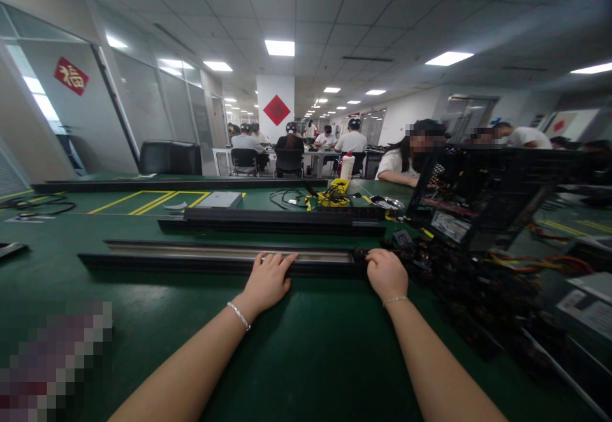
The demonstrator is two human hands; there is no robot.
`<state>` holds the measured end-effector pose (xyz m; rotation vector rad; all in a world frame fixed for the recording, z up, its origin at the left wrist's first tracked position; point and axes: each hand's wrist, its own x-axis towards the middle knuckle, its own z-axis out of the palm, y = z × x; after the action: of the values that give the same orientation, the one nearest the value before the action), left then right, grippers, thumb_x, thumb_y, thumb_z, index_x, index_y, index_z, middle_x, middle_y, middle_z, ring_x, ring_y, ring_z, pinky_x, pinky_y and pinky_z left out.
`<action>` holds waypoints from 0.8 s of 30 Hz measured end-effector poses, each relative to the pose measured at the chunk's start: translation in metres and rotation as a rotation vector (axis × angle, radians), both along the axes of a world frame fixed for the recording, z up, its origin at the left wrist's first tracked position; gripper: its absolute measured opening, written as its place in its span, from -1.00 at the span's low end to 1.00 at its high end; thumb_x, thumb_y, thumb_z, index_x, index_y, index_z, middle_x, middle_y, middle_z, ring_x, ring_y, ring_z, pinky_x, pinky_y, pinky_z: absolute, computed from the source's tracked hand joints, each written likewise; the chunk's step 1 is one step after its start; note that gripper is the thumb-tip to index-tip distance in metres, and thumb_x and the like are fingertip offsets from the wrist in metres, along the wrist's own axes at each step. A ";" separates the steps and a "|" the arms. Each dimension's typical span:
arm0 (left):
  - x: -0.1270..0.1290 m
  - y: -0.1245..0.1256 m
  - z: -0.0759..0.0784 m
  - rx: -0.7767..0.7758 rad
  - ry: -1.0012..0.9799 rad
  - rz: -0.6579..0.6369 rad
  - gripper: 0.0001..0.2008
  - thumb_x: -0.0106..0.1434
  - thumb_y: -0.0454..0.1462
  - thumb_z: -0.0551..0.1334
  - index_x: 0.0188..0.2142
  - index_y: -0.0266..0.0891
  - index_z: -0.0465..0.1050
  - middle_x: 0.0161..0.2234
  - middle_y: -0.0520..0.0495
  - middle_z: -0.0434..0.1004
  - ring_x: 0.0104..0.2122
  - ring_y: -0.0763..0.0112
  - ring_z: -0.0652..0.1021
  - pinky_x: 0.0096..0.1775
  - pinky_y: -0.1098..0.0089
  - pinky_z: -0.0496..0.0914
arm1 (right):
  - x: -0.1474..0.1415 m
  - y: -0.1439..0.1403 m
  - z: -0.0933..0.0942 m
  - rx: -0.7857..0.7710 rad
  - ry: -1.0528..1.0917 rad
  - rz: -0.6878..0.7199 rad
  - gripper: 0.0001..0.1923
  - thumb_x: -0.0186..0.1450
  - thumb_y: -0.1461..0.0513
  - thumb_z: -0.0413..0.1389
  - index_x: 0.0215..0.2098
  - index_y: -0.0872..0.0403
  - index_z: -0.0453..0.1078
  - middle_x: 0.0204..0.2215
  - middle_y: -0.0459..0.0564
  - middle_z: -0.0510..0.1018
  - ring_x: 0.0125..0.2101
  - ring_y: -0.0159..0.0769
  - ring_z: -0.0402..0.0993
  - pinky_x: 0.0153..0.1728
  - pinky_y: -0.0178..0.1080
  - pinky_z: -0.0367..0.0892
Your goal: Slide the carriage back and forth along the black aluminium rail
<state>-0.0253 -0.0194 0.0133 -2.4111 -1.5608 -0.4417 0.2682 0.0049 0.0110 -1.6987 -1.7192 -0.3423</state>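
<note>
A long black channel-shaped rail (pixel 191 264) with a pale metallic inside lies across the green table in front of me. My left hand (pixel 269 283) grips the rail's near wall, its fingers reaching over the edge into the channel and its thumb on the near side. At the rail's right end my right hand (pixel 388 274) is closed, fingers curled around a small dark piece that I cannot make out. Behind this rail lie further black rails (pixel 272 221), parallel to it.
An open black computer case (pixel 492 199) stands at the right, with a heap of dark parts and cables (pixel 482 294) before it. Farther back are a grey flat box (pixel 218 200), a yellow holder (pixel 337 194) and a round metal dish (pixel 386 203). A person (pixel 399 164) sits across the table.
</note>
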 end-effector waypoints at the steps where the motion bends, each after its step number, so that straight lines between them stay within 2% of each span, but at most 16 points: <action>1: 0.000 0.000 0.000 0.000 0.002 0.001 -0.46 0.18 -0.23 0.09 0.17 0.00 0.08 -0.11 -0.05 0.39 -0.06 0.26 0.35 0.08 0.15 0.04 | -0.001 0.000 0.000 0.017 0.045 -0.014 -0.68 0.14 0.36 -0.11 -0.42 0.05 0.49 -0.25 -0.04 0.53 -0.22 -0.29 0.37 -0.13 -0.26 0.23; 5: 0.000 0.000 -0.001 0.005 -0.010 -0.004 -0.45 0.17 -0.22 0.09 0.17 -0.01 0.08 -0.12 -0.05 0.39 -0.07 0.25 0.35 0.07 0.15 0.05 | -0.010 0.001 0.002 0.021 0.129 0.011 -0.61 0.21 0.20 -0.08 -0.04 0.08 0.37 -0.07 0.01 0.47 -0.10 -0.24 0.34 -0.07 -0.20 0.20; 7: 0.000 0.001 -0.001 0.005 -0.013 -0.006 -0.45 0.17 -0.22 0.10 0.17 -0.01 0.08 -0.12 -0.05 0.39 -0.07 0.25 0.35 0.07 0.14 0.05 | -0.015 0.000 0.004 -0.050 0.101 0.023 -0.55 0.22 0.11 -0.06 0.05 0.05 0.30 -0.05 0.02 0.46 -0.07 -0.19 0.33 -0.06 -0.14 0.18; 11: 0.000 0.001 -0.001 -0.012 -0.004 0.006 -0.45 0.17 -0.22 0.09 0.18 0.00 0.08 -0.10 -0.05 0.39 -0.05 0.25 0.34 0.08 0.14 0.03 | -0.022 -0.001 0.008 -0.137 0.076 -0.009 -0.63 0.22 0.10 -0.05 -0.06 -0.02 0.38 -0.11 -0.02 0.50 -0.08 -0.16 0.33 -0.06 -0.11 0.15; 24: 0.000 0.001 -0.001 0.013 -0.011 -0.005 -0.46 0.17 -0.23 0.09 0.17 -0.01 0.10 -0.11 -0.05 0.40 -0.07 0.25 0.36 0.08 0.13 0.04 | -0.022 0.000 0.009 -0.109 0.073 -0.069 -0.69 0.18 0.13 -0.03 -0.16 0.00 0.41 -0.19 0.00 0.53 -0.13 -0.17 0.37 -0.07 -0.11 0.11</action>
<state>-0.0254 -0.0188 0.0120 -2.4076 -1.5514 -0.4652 0.2464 0.0049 0.0204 -1.8294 -1.6562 -0.2179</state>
